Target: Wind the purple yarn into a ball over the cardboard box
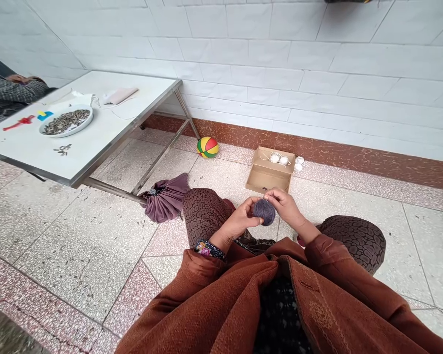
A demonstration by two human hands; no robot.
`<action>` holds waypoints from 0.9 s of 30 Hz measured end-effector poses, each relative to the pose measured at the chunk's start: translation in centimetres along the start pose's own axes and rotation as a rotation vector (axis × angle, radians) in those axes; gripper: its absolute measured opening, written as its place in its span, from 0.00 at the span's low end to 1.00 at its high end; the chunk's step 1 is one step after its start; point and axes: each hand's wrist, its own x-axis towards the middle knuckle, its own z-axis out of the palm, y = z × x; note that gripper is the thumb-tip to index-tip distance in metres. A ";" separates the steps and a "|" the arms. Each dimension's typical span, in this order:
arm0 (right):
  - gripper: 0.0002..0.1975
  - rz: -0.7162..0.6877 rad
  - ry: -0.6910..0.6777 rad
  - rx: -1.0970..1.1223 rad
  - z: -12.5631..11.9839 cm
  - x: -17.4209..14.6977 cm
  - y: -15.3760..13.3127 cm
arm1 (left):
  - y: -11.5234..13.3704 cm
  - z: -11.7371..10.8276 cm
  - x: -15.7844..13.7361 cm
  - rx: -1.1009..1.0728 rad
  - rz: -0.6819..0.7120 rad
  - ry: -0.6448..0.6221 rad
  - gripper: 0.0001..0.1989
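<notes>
A round ball of purple-grey yarn (265,212) sits between my two hands, above my lap. My left hand (242,218) grips it from the left, with the thumb below and the fingers behind. At the ball's upper right, my right hand (283,202) has its thumb and fingertips pinched together, apparently on the yarn strand, though the strand itself is too fine to make out. Just beyond my hands an open cardboard box (268,178) rests on the floor. White balls of yarn (275,158) lie in its lid, and more white yarn (299,163) is beside it.
A low white table (107,132) stands at left, bearing a plate (84,129) of sunflower seeds, a folded pink cloth (121,96) and a red item (19,122). Near its legs are a purple cloth bag (166,198) and a colourful ball (207,147). Another person's arm (16,91) shows at far left.
</notes>
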 end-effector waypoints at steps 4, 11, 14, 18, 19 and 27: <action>0.12 0.101 -0.014 0.023 2.0 -2.7 1.7 | 0.3 0.4 -0.1 -0.193 0.000 0.040 0.35; 0.12 -0.121 -0.231 -0.069 1.2 -4.3 -1.1 | -0.1 -0.9 0.9 -0.036 0.120 0.236 0.28; 0.12 -0.203 -0.273 -0.052 -0.2 -3.4 -3.1 | -0.3 -1.3 1.0 0.151 0.160 0.294 0.31; 0.13 -0.196 -0.241 -0.051 -1.2 -1.3 -4.4 | -0.2 -1.1 0.7 0.356 0.160 0.260 0.33; 0.14 -0.181 -0.220 -0.047 -1.2 -0.7 -4.3 | -0.1 -0.9 0.6 0.375 0.148 0.218 0.33; 0.16 0.097 0.057 0.053 0.8 -0.4 0.1 | 0.1 0.6 -0.7 -0.087 -0.055 -0.107 0.42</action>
